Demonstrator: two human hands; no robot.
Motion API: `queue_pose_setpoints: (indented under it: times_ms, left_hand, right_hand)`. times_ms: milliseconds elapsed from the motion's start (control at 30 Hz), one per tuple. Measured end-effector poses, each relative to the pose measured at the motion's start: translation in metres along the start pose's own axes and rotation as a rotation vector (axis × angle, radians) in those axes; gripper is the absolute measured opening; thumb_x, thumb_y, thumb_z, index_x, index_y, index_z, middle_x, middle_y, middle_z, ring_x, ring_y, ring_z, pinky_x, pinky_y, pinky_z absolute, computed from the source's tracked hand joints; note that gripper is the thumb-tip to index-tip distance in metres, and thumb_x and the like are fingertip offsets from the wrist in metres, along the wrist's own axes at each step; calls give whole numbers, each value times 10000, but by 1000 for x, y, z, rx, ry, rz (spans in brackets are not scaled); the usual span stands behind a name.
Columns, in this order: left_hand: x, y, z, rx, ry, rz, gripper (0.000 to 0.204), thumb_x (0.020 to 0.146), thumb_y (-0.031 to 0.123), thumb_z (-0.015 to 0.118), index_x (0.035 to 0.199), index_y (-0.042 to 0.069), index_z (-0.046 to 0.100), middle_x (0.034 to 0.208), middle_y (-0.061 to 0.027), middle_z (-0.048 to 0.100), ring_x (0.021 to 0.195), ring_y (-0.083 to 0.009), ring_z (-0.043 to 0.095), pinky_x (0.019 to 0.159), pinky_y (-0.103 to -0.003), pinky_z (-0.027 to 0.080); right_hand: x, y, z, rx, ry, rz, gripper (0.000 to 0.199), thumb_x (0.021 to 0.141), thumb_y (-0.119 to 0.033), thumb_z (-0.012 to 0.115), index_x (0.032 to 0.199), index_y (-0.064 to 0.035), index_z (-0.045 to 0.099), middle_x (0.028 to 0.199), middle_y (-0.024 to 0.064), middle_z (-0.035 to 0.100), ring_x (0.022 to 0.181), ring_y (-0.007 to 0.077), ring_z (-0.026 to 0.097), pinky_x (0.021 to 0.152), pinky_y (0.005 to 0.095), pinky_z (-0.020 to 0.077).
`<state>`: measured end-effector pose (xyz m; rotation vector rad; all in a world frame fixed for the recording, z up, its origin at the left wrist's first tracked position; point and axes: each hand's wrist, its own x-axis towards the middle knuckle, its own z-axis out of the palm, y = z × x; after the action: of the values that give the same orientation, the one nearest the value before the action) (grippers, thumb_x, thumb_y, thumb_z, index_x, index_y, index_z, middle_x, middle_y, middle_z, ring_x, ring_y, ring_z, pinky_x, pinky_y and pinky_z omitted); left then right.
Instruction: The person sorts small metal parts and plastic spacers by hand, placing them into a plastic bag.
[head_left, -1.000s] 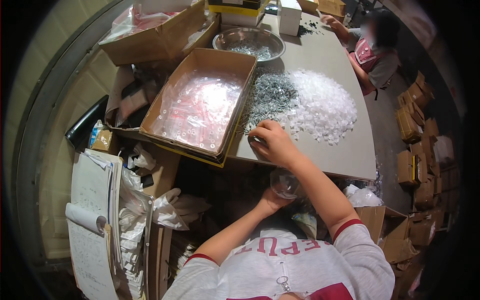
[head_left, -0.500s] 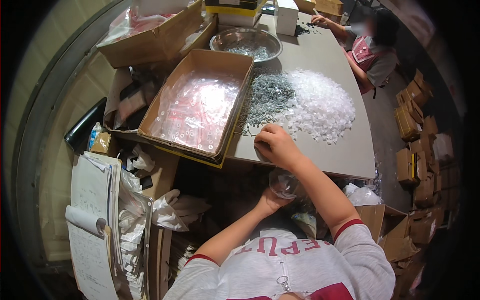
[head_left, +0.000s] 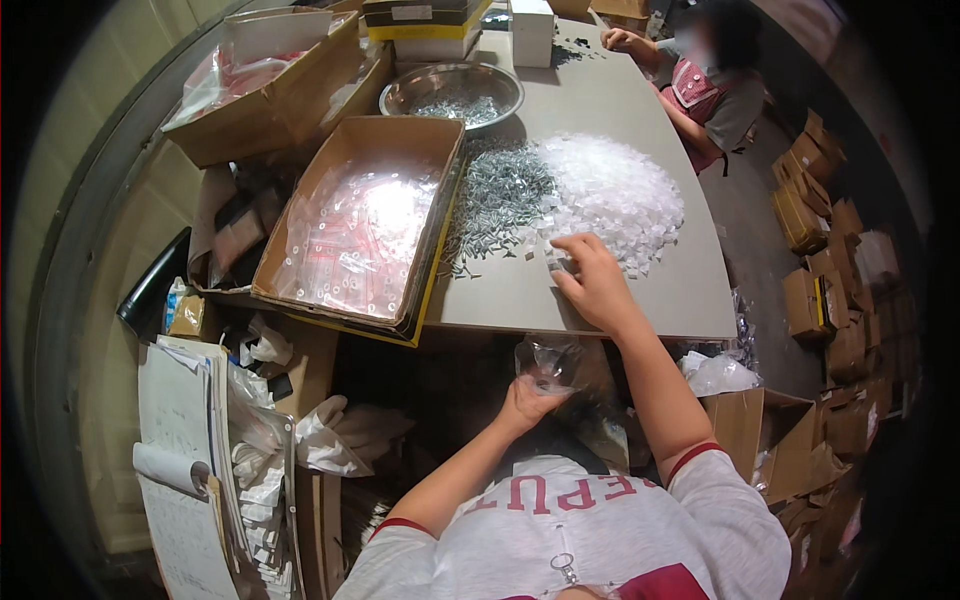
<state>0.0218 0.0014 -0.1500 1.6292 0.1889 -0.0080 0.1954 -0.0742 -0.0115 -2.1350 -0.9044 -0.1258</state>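
My left hand point(head_left: 532, 402) is below the table's front edge, closed around a small clear plastic bag point(head_left: 550, 358) whose upper part stands spread. Over the table's near side, my right hand point(head_left: 596, 285) has thumb and forefinger apart, and I see nothing between them. Its fingertips are at the near edge of a heap of small white translucent pieces point(head_left: 625, 200). Left of that heap, against it, lies a pile of grey metal screws or plugs point(head_left: 503, 195), too small to tell which. A cardboard box point(head_left: 445, 190) left of the pile holds flat clear bags with red edges point(head_left: 355, 240).
A steel bowl point(head_left: 392, 100) with small metal parts stands behind the screw pile. Another carton point(head_left: 270, 115) holds bags at far left. Papers point(head_left: 180, 400) hang at the left. Across the table's far right, a person point(head_left: 700, 90) works by dark bits. Boxes point(head_left: 800, 225) line the right-hand floor.
My right hand has moved right, from the screws' near edge to the white heap's near edge, and its fingers have spread. The bag in my left hand shows more widely spread. The view has shifted slightly.
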Motion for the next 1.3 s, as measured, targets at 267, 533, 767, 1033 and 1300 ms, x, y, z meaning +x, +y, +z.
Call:
queue_pose_setpoints:
  times_ms: [267,533,767,1033,1300]
  left_hand:
    - [-4,7,-4,-143,-28,-64,420,778,240,813,1110,27,669,1003,-71,702,889,-166,647,828,-319,517]
    - [-1,-2,-2,-107,-37,-45,426,779,262,824,1097,27,667,985,-56,692,890,-152,636,817,-309,518]
    - [-5,13,-3,-82,13,-13,403,780,283,793,1064,17,688,925,-109,726,823,-182,675,764,-338,533]
    - [-2,-11,2,-67,68,10,401,770,304,821,1009,19,673,892,-104,696,805,-209,671,735,-342,533]
    - [-2,-13,5,-98,72,-33,457,777,314,829,1076,18,650,927,-96,677,826,-198,638,762,-337,520]
  right_hand:
    - [-4,7,11,-146,-62,-73,430,790,-115,747,1205,-68,643,1122,135,592,1011,308,606,867,380,504]
    - [-5,0,17,-160,34,-59,281,794,-161,765,1058,-83,710,1006,120,640,970,322,625,861,406,499]
    - [-42,-28,-17,41,-292,43,222,823,-132,752,1033,-62,725,954,108,652,867,274,645,761,368,519]
    - [-48,45,-62,-235,254,232,297,807,-5,576,1079,17,692,1043,189,638,984,364,616,891,410,503]
    - [-40,36,-30,-108,64,112,446,742,118,474,1134,23,663,1102,210,622,1062,390,591,963,417,471]
